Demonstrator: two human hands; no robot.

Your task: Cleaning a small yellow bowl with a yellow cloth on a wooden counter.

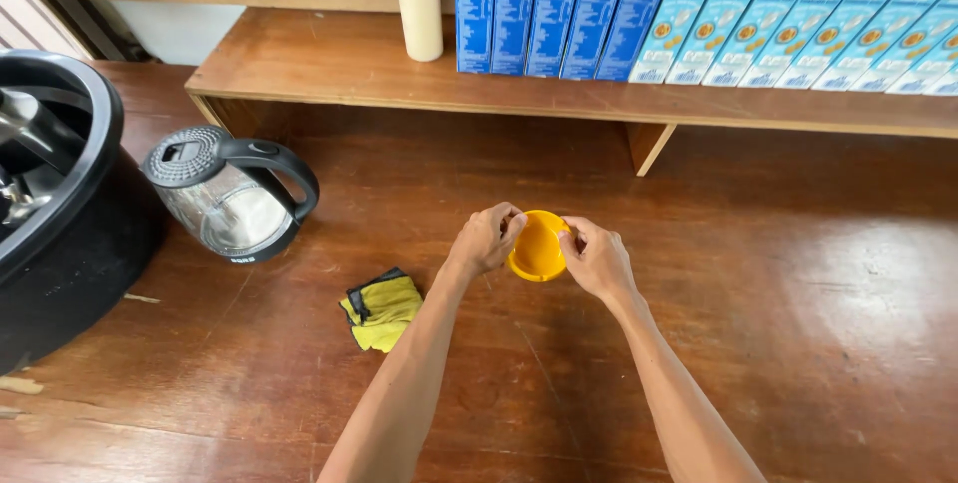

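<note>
Both hands [544, 248] grip yellow cup [537, 246] abv wood counter [798, 323].

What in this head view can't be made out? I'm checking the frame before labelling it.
- Yellow bowl: its sides are covered by the left hand and right hand; its underside faces away.
- Black tub: cut off by the left edge; the contents are only partly seen.
- Blue cartons and cream bottle: tops cut off by the upper edge.
- Yellow cloth: folded, so its inner part is hidden.
</note>
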